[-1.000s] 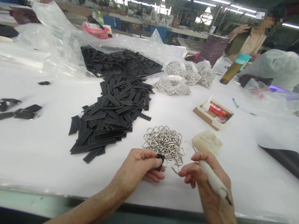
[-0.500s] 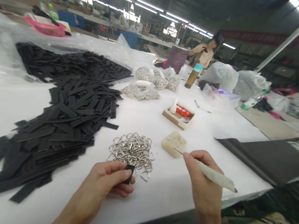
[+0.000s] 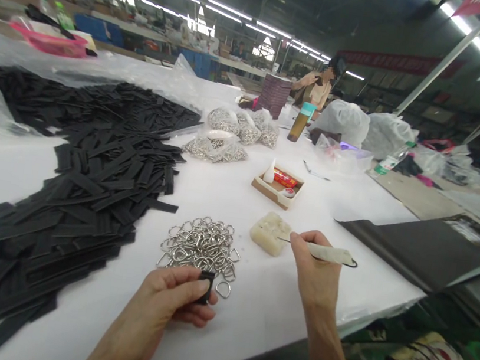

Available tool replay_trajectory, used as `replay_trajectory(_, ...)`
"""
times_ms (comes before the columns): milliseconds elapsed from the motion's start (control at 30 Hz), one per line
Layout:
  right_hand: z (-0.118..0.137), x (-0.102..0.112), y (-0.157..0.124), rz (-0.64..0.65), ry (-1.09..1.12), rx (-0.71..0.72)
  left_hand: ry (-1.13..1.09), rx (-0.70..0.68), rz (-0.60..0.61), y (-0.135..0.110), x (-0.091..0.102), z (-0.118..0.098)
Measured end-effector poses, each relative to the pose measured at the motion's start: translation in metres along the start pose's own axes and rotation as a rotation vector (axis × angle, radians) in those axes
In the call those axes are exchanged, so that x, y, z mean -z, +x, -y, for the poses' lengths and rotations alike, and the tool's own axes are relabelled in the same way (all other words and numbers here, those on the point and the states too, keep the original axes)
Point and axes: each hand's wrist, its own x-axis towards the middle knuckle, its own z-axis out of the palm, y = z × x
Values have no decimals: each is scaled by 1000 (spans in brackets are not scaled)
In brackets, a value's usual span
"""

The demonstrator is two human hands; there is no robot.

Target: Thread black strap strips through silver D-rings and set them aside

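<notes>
My left hand (image 3: pixel 174 299) pinches a small black strap piece (image 3: pixel 206 285) between thumb and fingers, just in front of a heap of silver metal D-rings (image 3: pixel 199 249). My right hand (image 3: pixel 312 270) grips a white-handled thin tool (image 3: pixel 330 254); the tool's tip touches a pale waxy lump (image 3: pixel 267 232) on the white table (image 3: pixel 258 307). A large pile of black strips (image 3: pixel 83 182) lies to the left.
A small cardboard tray (image 3: pixel 277 185) with glue tubes sits beyond the lump. Bags of metal rings (image 3: pixel 232 134), a bottle (image 3: pixel 300 122) and clear plastic sheeting (image 3: pixel 82 62) lie farther back. A dark sheet (image 3: pixel 422 247) lies at right. Another person (image 3: pixel 317 89) stands at the far end.
The view swung left to right. My right hand moved from the ring heap to the waxy lump, putting the tool's tip on it. My left hand kept its pinch on the strap piece.
</notes>
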Motion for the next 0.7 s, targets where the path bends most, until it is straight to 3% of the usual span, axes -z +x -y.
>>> replay_trajectory(500, -6, 0, 1, 28, -50, -8, -31, 12, 51, 2, 6, 5)
replay_trajectory(633, 1, 12, -8, -28, 90, -17, -73, -9, 60, 1, 5, 7)
replay_trajectory(700, 6, 17, -15, 50, 247, -45, -91, -18, 74, 0, 4, 9)
